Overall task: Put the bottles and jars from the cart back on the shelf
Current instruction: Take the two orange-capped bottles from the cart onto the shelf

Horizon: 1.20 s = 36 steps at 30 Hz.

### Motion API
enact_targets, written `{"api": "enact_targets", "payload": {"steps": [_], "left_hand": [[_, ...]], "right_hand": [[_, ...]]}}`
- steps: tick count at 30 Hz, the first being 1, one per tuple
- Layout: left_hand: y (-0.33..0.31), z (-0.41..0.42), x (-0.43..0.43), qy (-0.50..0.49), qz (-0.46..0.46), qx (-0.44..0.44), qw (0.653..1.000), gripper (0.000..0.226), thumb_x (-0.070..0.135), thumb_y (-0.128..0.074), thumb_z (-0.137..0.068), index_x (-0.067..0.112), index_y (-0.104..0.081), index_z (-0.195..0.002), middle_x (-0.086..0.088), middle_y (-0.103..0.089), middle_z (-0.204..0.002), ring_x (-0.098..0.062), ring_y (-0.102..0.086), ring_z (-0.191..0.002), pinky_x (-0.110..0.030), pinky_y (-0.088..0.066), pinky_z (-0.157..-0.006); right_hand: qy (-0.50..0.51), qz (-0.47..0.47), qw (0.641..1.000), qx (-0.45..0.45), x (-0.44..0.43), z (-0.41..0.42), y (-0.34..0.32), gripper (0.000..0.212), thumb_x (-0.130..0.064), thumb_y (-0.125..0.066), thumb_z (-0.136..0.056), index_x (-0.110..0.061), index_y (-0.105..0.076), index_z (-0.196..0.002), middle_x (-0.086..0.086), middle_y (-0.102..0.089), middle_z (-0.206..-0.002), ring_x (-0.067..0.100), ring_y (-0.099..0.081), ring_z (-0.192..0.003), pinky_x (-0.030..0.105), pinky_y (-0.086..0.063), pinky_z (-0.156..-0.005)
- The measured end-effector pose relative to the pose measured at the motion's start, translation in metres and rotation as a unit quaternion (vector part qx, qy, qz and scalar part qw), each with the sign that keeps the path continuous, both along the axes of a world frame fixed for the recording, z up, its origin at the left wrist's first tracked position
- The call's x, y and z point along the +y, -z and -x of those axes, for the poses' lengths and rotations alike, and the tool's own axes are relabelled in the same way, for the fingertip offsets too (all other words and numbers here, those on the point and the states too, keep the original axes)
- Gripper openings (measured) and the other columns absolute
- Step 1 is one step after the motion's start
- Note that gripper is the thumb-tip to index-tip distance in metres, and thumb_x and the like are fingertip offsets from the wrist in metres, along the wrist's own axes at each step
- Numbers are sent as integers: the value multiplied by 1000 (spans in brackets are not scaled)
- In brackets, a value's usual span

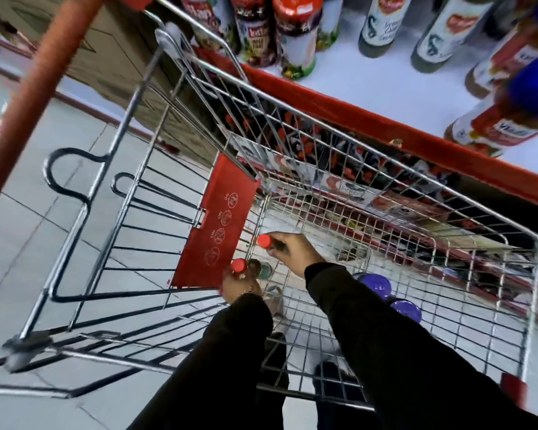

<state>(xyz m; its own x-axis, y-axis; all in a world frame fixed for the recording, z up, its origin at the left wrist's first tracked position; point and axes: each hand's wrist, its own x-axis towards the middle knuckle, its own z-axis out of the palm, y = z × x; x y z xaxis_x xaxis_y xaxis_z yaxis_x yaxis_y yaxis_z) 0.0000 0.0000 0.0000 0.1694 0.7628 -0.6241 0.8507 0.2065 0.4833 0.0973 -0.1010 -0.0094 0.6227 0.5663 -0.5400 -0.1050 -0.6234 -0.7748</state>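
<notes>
1. Nearest the camera, two dark sleeves (370, 352) are seen going down into the cart (385, 193). They look soft, like cloth.
2. The cart is the biggest thing. It is made of thin, shiny metal wires in a grid, with a flat red plastic flap (218, 225) at its back.
3. The shelf (385, 88) is just beside the cart. It is smooth and white with a red front edge. Tall round bottles are already stood on it.
4. Two round purple lids (389, 294) can be seen low in the cart, near the right sleeve.
5. The right hand (295, 252) is closed around a small bottle with a red cap (264, 241).
6. The left hand (239, 283) is closed around another small red-capped bottle (239, 265). A greenish jar (263, 270) lies touching it; whether it is also held cannot be told.
7. Both bottles are likely being picked up now. They should be gripped firmly, because they are probably smooth and hard. They should be lifted straight up, clear of the wires, then stood upright in a bare spot on the shelf.
</notes>
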Motion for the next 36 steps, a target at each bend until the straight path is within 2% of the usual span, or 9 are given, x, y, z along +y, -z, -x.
{"api": "enact_targets", "payload": {"steps": [5, 10, 14, 18, 20, 23, 26, 29, 36], "left_hand": [[-46, 5, 1, 68, -27, -47, 996, 38, 14, -75, -83, 8, -66, -119, -18, -72, -116, -34, -66, -112, -33, -46, -94], [-98, 4, -1, 109, 4, -150, 983, 31, 1, -78, -79, 16, -69, -105, -13, -74, -112, -24, -67, -107, -31, -50, -100], [-142, -5, 0, 138, 3, -250, 958, 29, 7, -84, -74, 21, -72, -97, -1, -73, -90, -16, -66, -92, 2, -46, -72], [-182, -25, 4, 212, 9, -341, 916, 27, 23, -86, -73, 36, -76, -95, 1, -77, -94, -22, -70, -96, -34, -55, -95], [-201, -37, 5, 239, 7, -377, 895, 25, 32, -85, -71, 46, -75, -89, 4, -77, -93, -21, -71, -92, -40, -55, -93], [-225, -62, 6, 239, 28, -421, 875, 36, 42, -85, -66, 34, -78, -100, 7, -80, -94, -12, -75, -91, -36, -58, -92], [-249, -91, 7, 252, 39, -440, 861, 45, 40, -86, -68, 23, -77, -109, 4, -80, -99, -16, -75, -98, -35, -60, -90], [-276, -123, 4, 293, 4, -456, 840, 43, 37, -85, -71, 17, -77, -109, 3, -79, -101, -15, -74, -101, -30, -59, -89], [-313, -188, -17, 352, -29, -512, 783, 35, 19, -82, -79, 11, -75, -113, 9, -75, -102, 13, -67, -92, -10, -51, -90]], "right_hand": [[85, -17, 996, -31, -33, 4, -49, 47, -18, -67, -92, -18, -56, -138, 6, -65, -134, 22, -58, -126, 23, -36, -104], [155, -32, 985, -70, -59, 11, -114, 51, -26, -66, -94, -17, -53, -142, 5, -63, -138, 20, -55, -129, 27, -35, -110], [200, -33, 972, -117, -74, 11, -165, 52, -35, -66, -93, -19, -54, -141, 4, -60, -141, 18, -53, -130, 32, -38, -111], [235, -55, 956, -166, -82, 3, -211, 48, -36, -69, -90, -20, -60, -134, -5, -63, -134, 7, -52, -124, 20, -33, -103], [256, -53, 944, -202, -85, -4, -231, 46, -37, -70, -89, -19, -63, -131, -9, -66, -128, 11, -57, -123, 20, -38, -100], [291, -68, 926, -232, -86, -18, -259, 50, -39, -72, -87, -15, -64, -131, -3, -68, -129, 7, -59, -123, 31, -46, -107], [317, -90, 902, -278, -87, -32, -283, 38, -39, -71, -87, -21, -69, -120, -17, -71, -106, -10, -62, -102, 35, -52, -101], [362, -112, 878, -293, -84, -51, -302, 34, -36, -71, -88, -20, -69, -117, -8, -73, -109, 9, -65, -106, 40, -54, -99], [398, -109, 854, -318, -84, -94, -315, 28, -23, -69, -91, -15, -68, -117, 1, -73, -112, 14, -62, -108, 40, -52, -102]]}}
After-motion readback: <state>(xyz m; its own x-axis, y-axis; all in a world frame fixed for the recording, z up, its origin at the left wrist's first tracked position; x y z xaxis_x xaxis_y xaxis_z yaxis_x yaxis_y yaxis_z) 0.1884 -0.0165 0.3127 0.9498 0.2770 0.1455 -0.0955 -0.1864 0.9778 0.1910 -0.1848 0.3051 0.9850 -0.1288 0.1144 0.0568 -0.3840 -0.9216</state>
